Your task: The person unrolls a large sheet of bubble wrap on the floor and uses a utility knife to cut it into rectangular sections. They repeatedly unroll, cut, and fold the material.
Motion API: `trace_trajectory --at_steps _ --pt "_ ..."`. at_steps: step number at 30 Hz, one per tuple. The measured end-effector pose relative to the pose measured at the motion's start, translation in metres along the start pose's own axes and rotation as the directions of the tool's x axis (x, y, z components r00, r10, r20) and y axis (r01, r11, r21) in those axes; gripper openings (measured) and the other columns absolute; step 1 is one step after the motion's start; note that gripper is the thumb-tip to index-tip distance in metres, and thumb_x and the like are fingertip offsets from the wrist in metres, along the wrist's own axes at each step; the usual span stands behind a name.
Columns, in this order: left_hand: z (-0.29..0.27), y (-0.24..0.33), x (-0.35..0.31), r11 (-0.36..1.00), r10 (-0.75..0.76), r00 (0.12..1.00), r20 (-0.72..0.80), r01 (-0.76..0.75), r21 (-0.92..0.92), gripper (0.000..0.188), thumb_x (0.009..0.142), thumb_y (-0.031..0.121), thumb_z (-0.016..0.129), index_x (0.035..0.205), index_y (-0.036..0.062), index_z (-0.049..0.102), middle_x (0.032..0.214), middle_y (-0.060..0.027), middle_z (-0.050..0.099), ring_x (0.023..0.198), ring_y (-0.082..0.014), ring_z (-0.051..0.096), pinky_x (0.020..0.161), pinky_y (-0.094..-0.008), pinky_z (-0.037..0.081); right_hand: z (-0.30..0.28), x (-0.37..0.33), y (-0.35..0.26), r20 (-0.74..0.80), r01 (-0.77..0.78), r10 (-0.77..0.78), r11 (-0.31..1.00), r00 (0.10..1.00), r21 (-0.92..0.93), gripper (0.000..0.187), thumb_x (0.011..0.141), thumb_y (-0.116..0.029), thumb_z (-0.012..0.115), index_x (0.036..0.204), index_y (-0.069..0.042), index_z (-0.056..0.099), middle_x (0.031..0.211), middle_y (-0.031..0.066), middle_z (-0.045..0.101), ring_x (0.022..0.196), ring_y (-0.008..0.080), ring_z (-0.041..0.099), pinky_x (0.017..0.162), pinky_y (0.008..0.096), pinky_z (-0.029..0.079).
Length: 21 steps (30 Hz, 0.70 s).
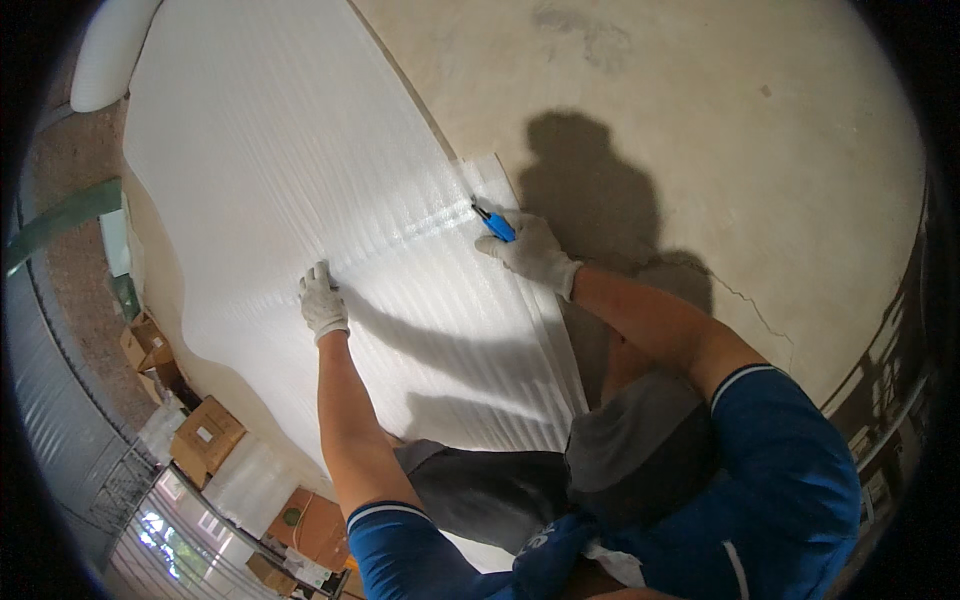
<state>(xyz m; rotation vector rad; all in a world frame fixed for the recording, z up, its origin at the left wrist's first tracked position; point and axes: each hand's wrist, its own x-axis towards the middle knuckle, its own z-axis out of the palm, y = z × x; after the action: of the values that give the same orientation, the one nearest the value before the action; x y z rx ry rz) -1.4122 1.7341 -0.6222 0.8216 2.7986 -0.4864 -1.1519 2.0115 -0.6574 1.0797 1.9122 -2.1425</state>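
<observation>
A wide sheet of white foam wrap [270, 150] lies spread on the floor in front of me, with ridges running along it. My right hand [535, 250], in a pale work glove, is closed round a blue utility knife [497, 226]. The knife's dark tip touches or hovers just over the foam near its right edge; I cannot tell which. My left hand [323, 303], gloved too, lies on the foam with its fingers stretched out. A shiny crosswise line runs over the sheet between the two hands. More foam layers show beneath the right edge.
Bare concrete floor [760, 130] with a crack stretches to the right. A foam roll [105, 55] lies at the far left. Cardboard boxes [207, 437] stand along the left side, near a green strip [65, 225] and grey sheeting [60, 370]. My shadow falls across floor and foam.
</observation>
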Motion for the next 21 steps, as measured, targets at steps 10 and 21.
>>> trace_trajectory --at_steps 10,21 --pt "-0.005 0.004 -0.001 0.990 0.039 0.997 -0.071 -0.048 -0.132 0.038 0.079 -0.004 0.056 0.114 0.0089 0.058 0.111 -0.0108 0.062 0.110 -0.0340 0.055 0.088 -0.0432 0.051 0.009 0.002 0.006 0.020 -0.110 0.108 0.961 0.994 0.253 0.025 0.088 -0.023 0.075 0.076 -0.009 0.058 0.061 -0.0031 0.052 0.053 0.0064 0.051 0.049 0.0273 0.042" --pt "-0.001 -0.013 -0.007 0.977 0.075 0.987 -0.145 -0.102 -0.188 0.041 0.083 0.002 0.060 0.123 0.0118 0.056 0.122 -0.0111 0.059 0.112 -0.0327 0.058 0.088 -0.0419 0.054 0.009 0.003 0.003 -0.089 -0.173 0.187 0.974 0.978 0.143 0.022 0.084 -0.022 0.076 0.096 -0.005 0.068 0.074 -0.0019 0.060 0.066 0.0087 0.055 0.063 0.0275 0.048"
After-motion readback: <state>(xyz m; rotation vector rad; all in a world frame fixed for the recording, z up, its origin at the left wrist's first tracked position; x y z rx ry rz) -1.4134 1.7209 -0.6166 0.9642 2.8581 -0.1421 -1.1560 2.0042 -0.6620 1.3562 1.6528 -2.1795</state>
